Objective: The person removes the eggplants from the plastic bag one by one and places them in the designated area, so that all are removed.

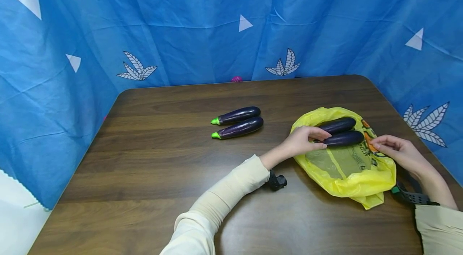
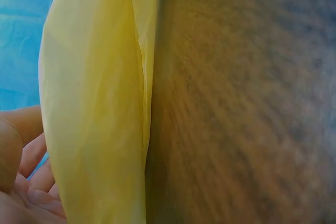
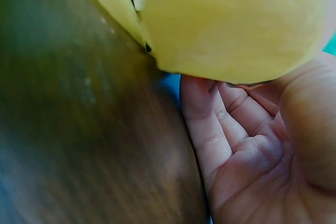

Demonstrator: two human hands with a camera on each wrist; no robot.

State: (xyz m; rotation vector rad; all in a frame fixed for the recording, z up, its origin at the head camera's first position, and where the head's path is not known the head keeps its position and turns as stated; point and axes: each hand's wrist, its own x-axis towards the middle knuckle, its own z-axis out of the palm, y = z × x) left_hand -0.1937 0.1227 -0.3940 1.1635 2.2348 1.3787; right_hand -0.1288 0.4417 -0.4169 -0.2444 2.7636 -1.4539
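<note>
Two dark purple eggplants lie side by side in an opened yellow plastic bag point(image 1: 336, 166), an upper one point(image 1: 338, 125) and a lower one point(image 1: 345, 138). My left hand point(image 1: 302, 141) grips the left end of the lower one, fingers above and thumb below. At the bag's right side, my right hand point(image 1: 405, 154) pinches the rim between thumb and fingers. Yellow plastic point(image 2: 94, 103) hides the fingertips of the left hand point(image 2: 31, 171) in the left wrist view. In the right wrist view, fingers of the right hand point(image 3: 252, 145) reach behind the bag point(image 3: 226, 30).
Two more eggplants with green stem ends, one behind point(image 1: 240, 115) and one in front point(image 1: 241, 128), lie mid-table, left of the bag. The brown wooden table point(image 1: 144, 158) meets a blue patterned curtain point(image 1: 202, 25) at its back and sides.
</note>
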